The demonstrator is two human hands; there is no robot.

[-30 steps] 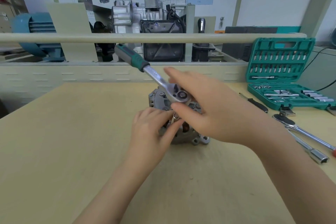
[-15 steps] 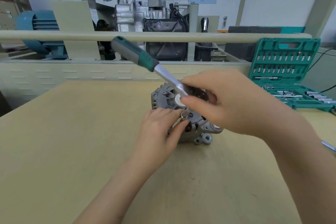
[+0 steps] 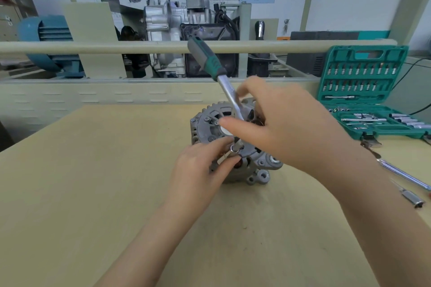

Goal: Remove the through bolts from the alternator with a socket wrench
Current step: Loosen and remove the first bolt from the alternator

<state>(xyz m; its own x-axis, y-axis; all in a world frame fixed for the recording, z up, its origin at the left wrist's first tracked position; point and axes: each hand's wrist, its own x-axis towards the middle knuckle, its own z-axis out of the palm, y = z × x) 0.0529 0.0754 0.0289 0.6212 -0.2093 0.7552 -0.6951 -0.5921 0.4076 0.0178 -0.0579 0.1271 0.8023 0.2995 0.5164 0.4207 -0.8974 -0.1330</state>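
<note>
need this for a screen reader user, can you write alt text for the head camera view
Two bare hands work on an alternator on a tan workbench: the right hand holds the head of a green-handled socket wrench over it, while the left hand steadies its near side. An open green socket set sits to the right.

Green socket set case (image 3: 363, 91) open, loose extension bars (image 3: 404, 176) on wooden table (image 3: 93, 182), blue motor (image 3: 46, 39) behind.

left hand (image 3: 200, 165) — fingers pinched, palm down, forearm reaching forward | right hand (image 3: 284, 128) — curled, thumb extended leftward, arm angled in
</note>
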